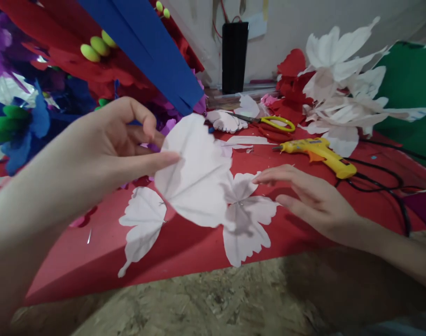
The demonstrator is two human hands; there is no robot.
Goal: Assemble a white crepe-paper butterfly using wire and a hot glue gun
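The petal [195, 172] is a round piece of white paper with creases fanning from its lower middle (shadow greys its left part). It is raised, its face toward the camera. The flower [246, 217] lies flat on the red sheet [185, 247]: white, ragged-edged lobes meeting at a centre, its left side overlapped by the petal.

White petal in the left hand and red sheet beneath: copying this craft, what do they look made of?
White petal: probably thin matte paper or foam sheet; fine crease lines, cleanly cut edge. Red sheet: smooth matte foam or card, cannot tell which; lies flat.
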